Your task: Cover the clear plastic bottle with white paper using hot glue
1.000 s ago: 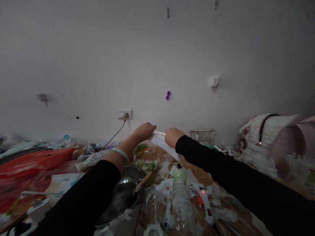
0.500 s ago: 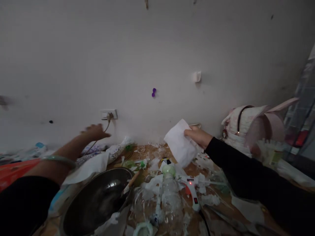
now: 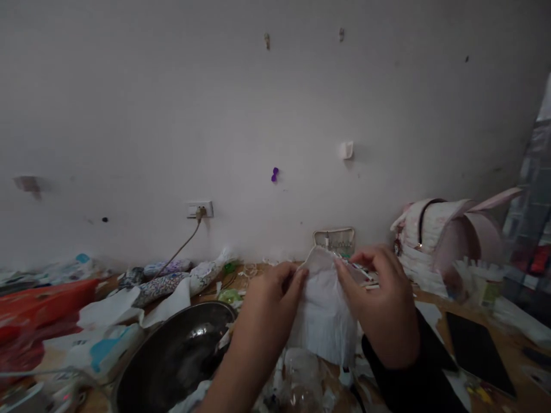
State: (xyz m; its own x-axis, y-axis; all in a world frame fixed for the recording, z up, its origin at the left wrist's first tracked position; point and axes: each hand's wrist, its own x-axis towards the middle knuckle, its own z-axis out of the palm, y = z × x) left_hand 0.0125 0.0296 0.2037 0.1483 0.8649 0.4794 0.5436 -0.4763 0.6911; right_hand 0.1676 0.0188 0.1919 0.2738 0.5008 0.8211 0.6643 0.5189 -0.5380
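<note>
A white tissue sheet (image 3: 323,312) hangs in front of me above the cluttered table. My left hand (image 3: 271,301) pinches its upper left edge. My right hand (image 3: 381,307) pinches its upper right edge, fingers curled over the top. Both hands are close together at chest height. Below the sheet stands a clear plastic bottle (image 3: 301,376), partly hidden by the tissue.
A dark metal bowl (image 3: 172,358) sits at lower left. Torn paper, red plastic (image 3: 38,304) and patterned rolls (image 3: 166,284) cover the left of the table. A black phone (image 3: 477,350) lies at right near a pink-white bag (image 3: 434,238). A cord runs to a wall socket (image 3: 200,209).
My left hand came back from the left by the socket and took hold of the tissue. My right hand drew the tissue nearer; both hands now hold it.
</note>
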